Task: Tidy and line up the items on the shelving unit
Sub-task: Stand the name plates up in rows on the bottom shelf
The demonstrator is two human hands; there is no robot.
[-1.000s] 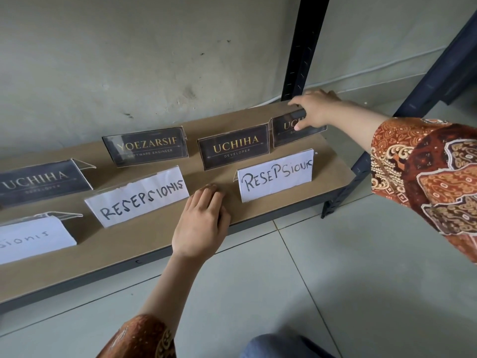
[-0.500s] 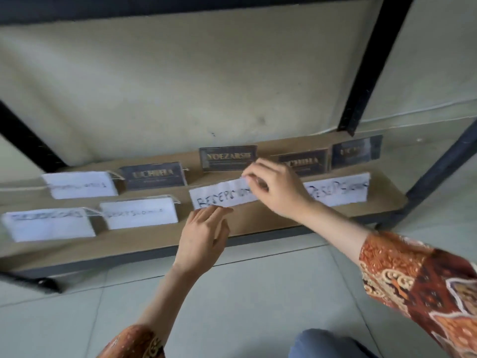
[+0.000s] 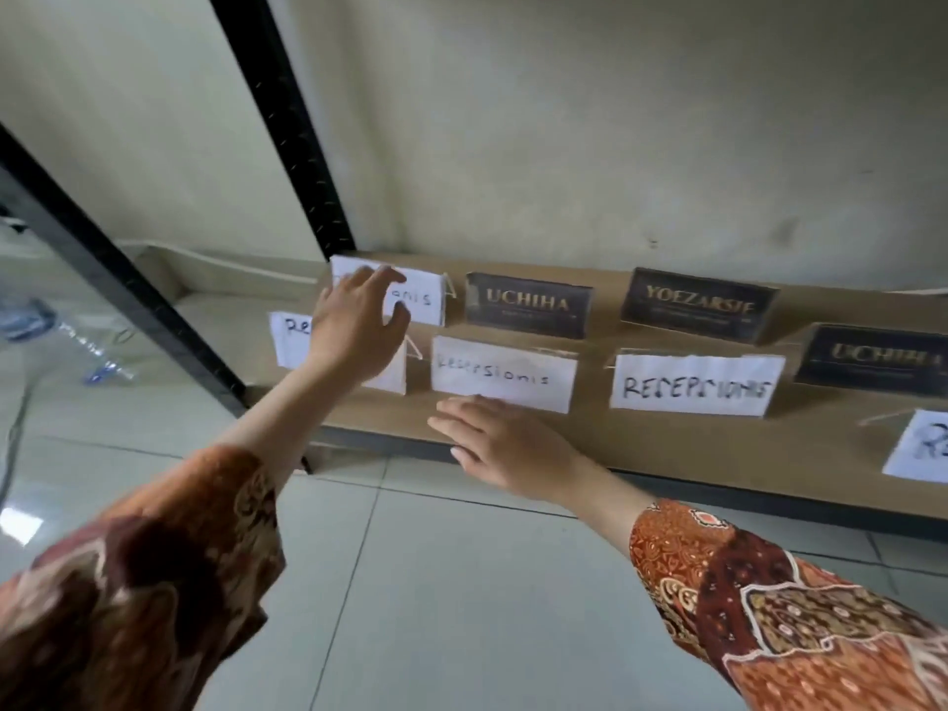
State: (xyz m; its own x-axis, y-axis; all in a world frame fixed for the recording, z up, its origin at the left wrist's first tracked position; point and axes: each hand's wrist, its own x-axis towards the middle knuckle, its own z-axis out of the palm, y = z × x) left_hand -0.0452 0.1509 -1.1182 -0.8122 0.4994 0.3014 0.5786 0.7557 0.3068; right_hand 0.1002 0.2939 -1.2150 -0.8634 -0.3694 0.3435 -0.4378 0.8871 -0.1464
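Note:
A low wooden shelf (image 3: 667, 454) carries two rows of name signs. In the back row are a white paper sign (image 3: 423, 295), a dark UCHIHA sign (image 3: 528, 305) and a dark YOEZARSIF sign (image 3: 697, 307). In the front row are a white sign at the far left (image 3: 290, 341), two white RESEPSIONIS signs (image 3: 505, 374) (image 3: 695, 384) and another dark UCHIHA sign (image 3: 872, 359). My left hand (image 3: 359, 325) reaches over the two leftmost white signs with fingers spread, partly hiding them. My right hand (image 3: 497, 438) lies flat and open at the shelf's front edge, just below the middle white sign.
A further white sign (image 3: 923, 449) is cut off at the right edge. Black metal uprights (image 3: 287, 125) (image 3: 113, 264) rise at the shelf's left end. A plastic bottle (image 3: 31, 315) lies on the tiled floor beyond them. A grey wall backs the shelf.
The view has swung to the shelf's left end. My left hand rose from the front edge to the leftmost white signs. My right hand left the middle white sign and dropped to the front edge.

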